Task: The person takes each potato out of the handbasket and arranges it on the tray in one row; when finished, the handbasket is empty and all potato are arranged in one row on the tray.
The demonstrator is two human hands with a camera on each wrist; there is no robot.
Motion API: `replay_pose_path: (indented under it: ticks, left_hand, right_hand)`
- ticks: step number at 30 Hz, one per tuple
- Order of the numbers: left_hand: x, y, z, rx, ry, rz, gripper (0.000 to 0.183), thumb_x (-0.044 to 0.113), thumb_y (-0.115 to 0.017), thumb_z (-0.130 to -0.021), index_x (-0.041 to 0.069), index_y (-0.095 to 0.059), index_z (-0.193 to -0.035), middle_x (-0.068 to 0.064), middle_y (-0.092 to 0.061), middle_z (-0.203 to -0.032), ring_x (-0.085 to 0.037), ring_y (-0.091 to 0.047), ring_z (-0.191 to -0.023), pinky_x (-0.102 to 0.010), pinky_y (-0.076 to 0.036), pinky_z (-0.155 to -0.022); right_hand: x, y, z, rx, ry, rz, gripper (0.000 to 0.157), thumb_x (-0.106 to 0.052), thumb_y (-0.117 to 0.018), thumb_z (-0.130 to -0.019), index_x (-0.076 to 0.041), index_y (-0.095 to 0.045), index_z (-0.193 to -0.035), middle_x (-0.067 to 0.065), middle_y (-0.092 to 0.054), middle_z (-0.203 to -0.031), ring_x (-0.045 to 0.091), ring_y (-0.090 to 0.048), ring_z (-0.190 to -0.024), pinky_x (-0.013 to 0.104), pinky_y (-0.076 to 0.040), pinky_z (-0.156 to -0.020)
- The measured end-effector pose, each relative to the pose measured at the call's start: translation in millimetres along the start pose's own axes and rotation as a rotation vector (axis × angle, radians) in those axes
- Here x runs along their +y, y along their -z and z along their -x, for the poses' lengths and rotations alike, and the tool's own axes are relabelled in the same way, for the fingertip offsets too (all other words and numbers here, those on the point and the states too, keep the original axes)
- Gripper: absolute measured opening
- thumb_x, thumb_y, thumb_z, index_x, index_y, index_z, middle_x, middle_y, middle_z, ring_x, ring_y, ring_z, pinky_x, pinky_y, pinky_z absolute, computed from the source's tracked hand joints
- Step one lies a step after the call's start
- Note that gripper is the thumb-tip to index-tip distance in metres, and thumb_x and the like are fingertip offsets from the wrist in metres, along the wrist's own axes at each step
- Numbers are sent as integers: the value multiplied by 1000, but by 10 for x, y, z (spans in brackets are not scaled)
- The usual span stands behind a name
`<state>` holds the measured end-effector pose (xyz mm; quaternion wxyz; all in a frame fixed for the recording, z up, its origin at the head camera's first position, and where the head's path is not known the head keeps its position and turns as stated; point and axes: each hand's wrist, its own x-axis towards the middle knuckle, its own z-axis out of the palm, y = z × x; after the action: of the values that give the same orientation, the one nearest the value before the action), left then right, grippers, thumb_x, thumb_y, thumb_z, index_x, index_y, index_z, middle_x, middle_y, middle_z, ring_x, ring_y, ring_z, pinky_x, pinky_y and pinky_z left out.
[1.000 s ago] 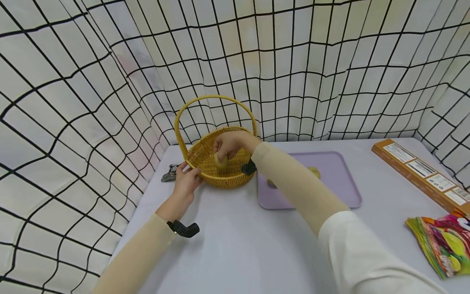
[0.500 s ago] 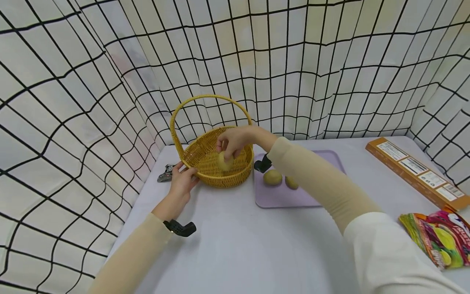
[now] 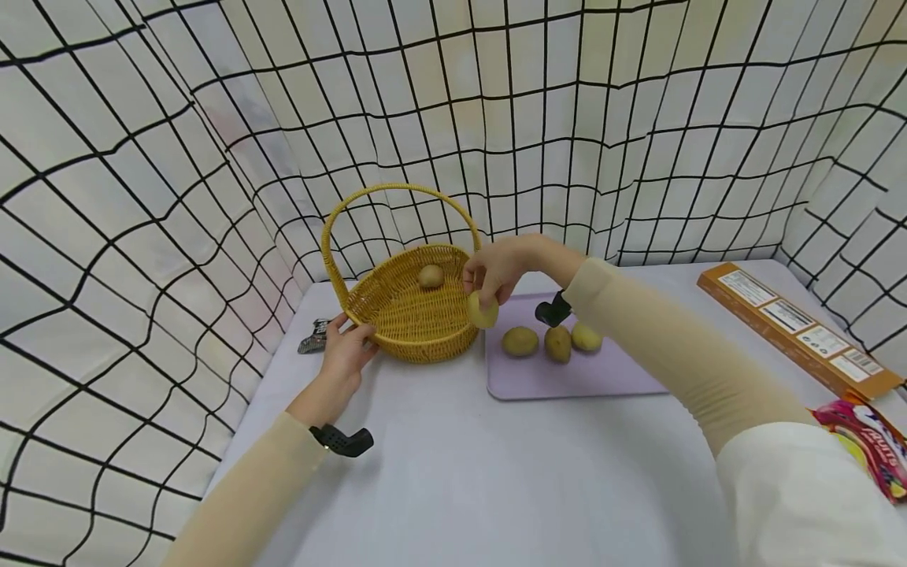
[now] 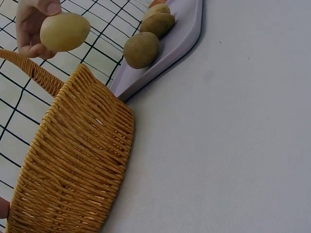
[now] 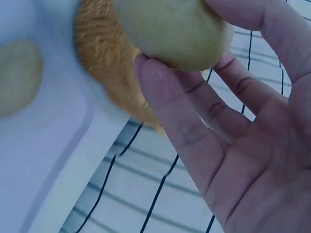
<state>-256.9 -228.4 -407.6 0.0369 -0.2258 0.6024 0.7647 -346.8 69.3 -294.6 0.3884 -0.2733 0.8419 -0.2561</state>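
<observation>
My right hand (image 3: 499, 268) pinches a pale potato (image 3: 483, 310) between thumb and fingers, over the gap between the basket's right rim and the tray. The right wrist view shows the fingertips around this potato (image 5: 175, 31). A yellow wicker basket (image 3: 418, 352) with a tall arched handle stands to the left; one brown potato (image 3: 431, 276) lies inside it near the back. My left hand (image 3: 340, 354) holds the basket's front left rim. On the purple tray (image 3: 546, 383) sit three potatoes, the nearest to the basket being a brown one (image 3: 520, 342).
A small black packet (image 3: 312, 339) lies behind the left hand. Along the right side are a long orange box (image 3: 797, 327) and a colourful fruit-printed bag (image 3: 868, 445). Black netting over white cloth (image 3: 538, 142) rises behind the table and along both sides.
My right hand has moved right, out of the basket's middle, with the potato still pinched. The potato inside the basket and those on the tray have come into view. The left hand stays put.
</observation>
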Motion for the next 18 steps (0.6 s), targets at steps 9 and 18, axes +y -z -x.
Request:
replay_pose_path:
  ticks: [9,18]
  left_hand:
    - [-13,-15,-8,-2,0,9,87,1,-52,-101,27,-1,-166,-11,-19,-170,-23,-37,-150,-36,-40,-120]
    - [10,-34,23,8,2,-30,86,3,-52,-101,27,-1,-166,-11,-19,-170,-22,-38,-150,-35,-41,-119]
  right_hand:
    - [393,83,339,-59,-93,0,39,-10,-78,-85,-8,-57,-117,16,-60,-130,20,-66,-105,33,-60,-93]
    - [751,106,636,-100,-221,-36,38,-6,-75,-86,-5,-54,-117,13,-57,-118,20,-63,-98,31,-59,-89]
